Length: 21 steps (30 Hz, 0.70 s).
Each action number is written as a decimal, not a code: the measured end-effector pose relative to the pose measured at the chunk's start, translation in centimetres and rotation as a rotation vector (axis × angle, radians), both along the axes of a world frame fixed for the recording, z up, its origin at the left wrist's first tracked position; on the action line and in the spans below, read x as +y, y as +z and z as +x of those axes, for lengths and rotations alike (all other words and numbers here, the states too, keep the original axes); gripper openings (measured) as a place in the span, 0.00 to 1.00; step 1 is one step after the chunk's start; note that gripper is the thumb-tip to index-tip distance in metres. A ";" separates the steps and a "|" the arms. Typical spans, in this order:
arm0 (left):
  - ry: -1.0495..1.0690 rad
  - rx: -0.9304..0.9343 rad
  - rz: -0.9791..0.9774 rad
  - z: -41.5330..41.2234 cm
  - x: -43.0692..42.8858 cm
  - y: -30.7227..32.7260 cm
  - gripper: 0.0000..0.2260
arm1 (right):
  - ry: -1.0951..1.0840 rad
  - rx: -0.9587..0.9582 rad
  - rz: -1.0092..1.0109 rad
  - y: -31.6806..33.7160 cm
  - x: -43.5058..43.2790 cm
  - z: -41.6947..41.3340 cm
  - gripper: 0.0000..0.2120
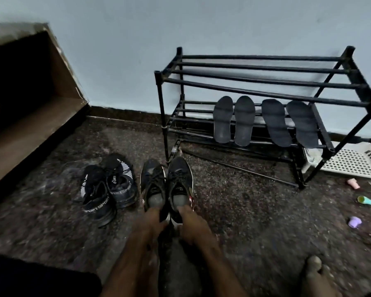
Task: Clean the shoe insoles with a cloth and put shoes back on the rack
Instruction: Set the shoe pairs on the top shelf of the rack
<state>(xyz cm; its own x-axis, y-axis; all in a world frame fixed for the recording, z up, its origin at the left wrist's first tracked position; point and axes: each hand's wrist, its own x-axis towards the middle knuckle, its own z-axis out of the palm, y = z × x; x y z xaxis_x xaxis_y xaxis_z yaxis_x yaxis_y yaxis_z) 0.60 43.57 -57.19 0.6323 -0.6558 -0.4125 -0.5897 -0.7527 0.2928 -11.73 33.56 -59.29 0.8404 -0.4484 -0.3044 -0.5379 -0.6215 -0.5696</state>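
Observation:
Two dark lace-up shoes stand side by side on the floor in front of me. My left hand (152, 224) grips the heel of the left shoe (153, 185), fingers inside its opening. My right hand (193, 226) grips the heel of the right shoe (180, 181) the same way. A second pair, black sport shoes with white stripes (108, 185), lies to the left. The black shoe rack (263, 82) stands against the wall; several dark insoles (263, 123) lean on its lower shelf. No cloth is in view.
A cardboard box (30, 99) lies open at the left. A white perforated basket (351, 163) sits right of the rack. Small pink (353, 183), green (365, 200) and purple (354, 221) objects lie on the dark floor at right. My bare foot (315, 273) shows at lower right.

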 end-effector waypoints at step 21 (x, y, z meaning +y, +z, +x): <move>-0.004 -0.137 0.054 -6.9 1.2 -3.0 0.13 | 0.001 0.313 -0.295 0.7 2.1 -4.6 0.15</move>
<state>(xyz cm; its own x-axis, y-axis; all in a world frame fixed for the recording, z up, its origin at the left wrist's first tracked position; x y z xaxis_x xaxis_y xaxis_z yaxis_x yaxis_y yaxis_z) -6.27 44.80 -60.19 0.6826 -0.6373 -0.3576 -0.6240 -0.7630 0.1688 -16.30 35.61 -58.55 0.7286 -0.5534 -0.4035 -0.6556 -0.7340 -0.1773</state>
